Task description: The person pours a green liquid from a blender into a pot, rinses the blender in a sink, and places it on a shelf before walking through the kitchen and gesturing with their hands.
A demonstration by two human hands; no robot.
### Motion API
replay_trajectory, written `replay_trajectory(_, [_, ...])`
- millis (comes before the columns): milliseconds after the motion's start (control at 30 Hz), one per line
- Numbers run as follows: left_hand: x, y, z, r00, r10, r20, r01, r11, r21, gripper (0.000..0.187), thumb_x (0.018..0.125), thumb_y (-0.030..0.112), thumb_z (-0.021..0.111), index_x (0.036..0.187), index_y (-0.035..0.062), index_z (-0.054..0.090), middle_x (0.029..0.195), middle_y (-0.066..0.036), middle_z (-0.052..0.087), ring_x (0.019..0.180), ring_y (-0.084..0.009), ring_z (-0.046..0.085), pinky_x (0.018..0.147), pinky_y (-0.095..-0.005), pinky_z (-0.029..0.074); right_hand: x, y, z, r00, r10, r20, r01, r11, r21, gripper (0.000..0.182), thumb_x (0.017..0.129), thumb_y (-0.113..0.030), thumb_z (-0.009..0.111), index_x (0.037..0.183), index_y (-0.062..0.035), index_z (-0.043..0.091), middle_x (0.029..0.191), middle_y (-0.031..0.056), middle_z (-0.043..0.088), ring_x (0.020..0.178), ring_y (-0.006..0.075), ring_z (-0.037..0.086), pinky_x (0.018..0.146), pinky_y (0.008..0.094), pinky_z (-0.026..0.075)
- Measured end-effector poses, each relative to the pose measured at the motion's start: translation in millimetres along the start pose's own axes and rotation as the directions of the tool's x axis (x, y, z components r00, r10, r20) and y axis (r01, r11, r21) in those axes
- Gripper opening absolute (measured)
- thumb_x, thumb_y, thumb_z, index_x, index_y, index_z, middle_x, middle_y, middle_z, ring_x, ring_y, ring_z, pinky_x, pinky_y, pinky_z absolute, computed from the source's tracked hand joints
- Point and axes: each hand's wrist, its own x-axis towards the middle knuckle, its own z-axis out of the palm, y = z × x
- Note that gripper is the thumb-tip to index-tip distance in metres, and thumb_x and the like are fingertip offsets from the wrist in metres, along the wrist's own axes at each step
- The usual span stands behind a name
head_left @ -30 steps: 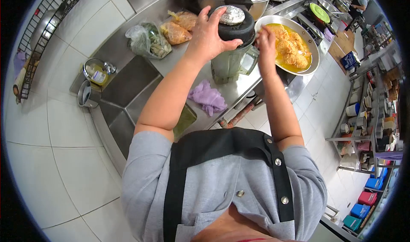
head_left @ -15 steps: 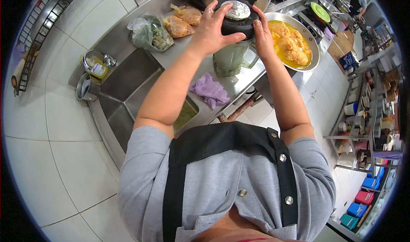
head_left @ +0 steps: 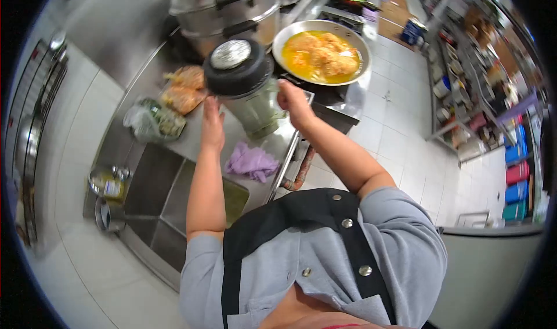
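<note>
A blender jar (head_left: 249, 109) with a black lid (head_left: 237, 73) stands over the steel counter, greenish residue on its clear walls. Crumpled foil (head_left: 231, 54) covers the middle of the lid. My right hand (head_left: 295, 104) is closed at the jar's handle side, and the handle itself is mostly hidden by my fingers. On the other side, my left hand (head_left: 213, 127) is held upright with its fingers stretched out, close against the jar below the lid; whether it touches cannot be made out. A purple cloth (head_left: 252, 162) lies on the counter just in front of the jar.
Behind the jar, a wide pan (head_left: 366, 56) holds breaded pieces in yellow oil, beside a large steamer pot (head_left: 200, 21). Food bags (head_left: 184, 97) and a bag of greens (head_left: 155, 120) lie left. The sink (head_left: 152, 192) is nearest me; shelving (head_left: 464, 97) stands right.
My hands have come off the lid and moved down to the jar's sides. The right one has closed at the handle. The camera view has turned, shifting the scene left.
</note>
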Motion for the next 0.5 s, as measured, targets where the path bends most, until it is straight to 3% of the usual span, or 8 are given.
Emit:
replay_trajectory(167, [-18, 50, 42, 0.982, 0.117, 0.148, -0.107, 0.991, -0.077, 0.066, 0.086, 0.043, 0.048, 0.136, 0.0094, 0.020, 0.131, -0.006, 0.033, 0.119, -0.0175, 0.033, 0.095, -0.0379, 0.029, -29, -42, 3, 0.998, -0.047, 0.032, 0.043, 0.991, 0.124, 0.037, 0.086, -0.032, 0.048, 0.056, -0.0113, 0.039, 0.049, -0.0021, 0.033, 0.045, 0.0079, 0.027, 0.043, 0.0245, 0.021])
replay_trajectory(233, [-35, 66, 66, 0.939, 0.222, 0.263, -0.236, 0.972, 0.021, 0.073, 0.084, 0.040, 0.053, 0.136, 0.0051, 0.015, 0.134, -0.008, 0.029, 0.121, -0.0202, 0.031, 0.096, -0.0382, 0.029, -41, -69, -16, 0.995, -0.091, 0.034, 0.085, 0.983, 0.161, 0.037, 0.086, -0.031, 0.048, 0.057, -0.0111, 0.039, 0.048, -0.0020, 0.032, 0.044, 0.0081, 0.027, 0.043, 0.0245, 0.020])
replay_trajectory(267, [-44, 73, 82, 0.938, 0.215, 0.273, -0.229, 0.973, 0.018, 0.073, 0.084, 0.040, 0.053, 0.136, 0.0051, 0.015, 0.134, -0.008, 0.029, 0.121, -0.0202, 0.031, 0.096, -0.0382, 0.029, -48, -82, -27, 0.990, -0.132, 0.049, 0.120, 0.972, 0.203, 0.037, 0.086, -0.031, 0.047, 0.057, -0.0108, 0.038, 0.048, -0.0019, 0.032, 0.044, 0.0082, 0.026, 0.043, 0.0244, 0.020])
replay_trajectory(333, [-61, 87, 119, 0.854, 0.402, 0.330, -0.447, 0.892, 0.071, 0.083, 0.080, 0.041, 0.059, 0.136, 0.0011, 0.012, 0.137, -0.011, 0.023, 0.121, -0.0237, 0.030, 0.097, -0.0392, 0.028, -62, -108, -53, 0.989, -0.145, 0.041, 0.128, 0.952, 0.278, 0.034, 0.087, -0.028, 0.046, 0.058, -0.0099, 0.039, 0.047, -0.0016, 0.032, 0.043, 0.0081, 0.025, 0.042, 0.0241, 0.020])
replay_trajectory(500, [-93, 80, 206, 0.845, 0.338, 0.415, -0.366, 0.931, -0.013, 0.091, 0.074, 0.041, 0.065, 0.136, -0.0001, 0.012, 0.139, -0.011, 0.017, 0.121, -0.0266, 0.029, 0.096, -0.0394, 0.029, -102, -168, -152, 0.984, -0.177, -0.005, 0.174, 0.962, 0.209, 0.034, 0.086, -0.026, 0.047, 0.058, -0.0087, 0.038, 0.048, -0.0014, 0.033, 0.043, 0.0078, 0.025, 0.043, 0.0241, 0.020])
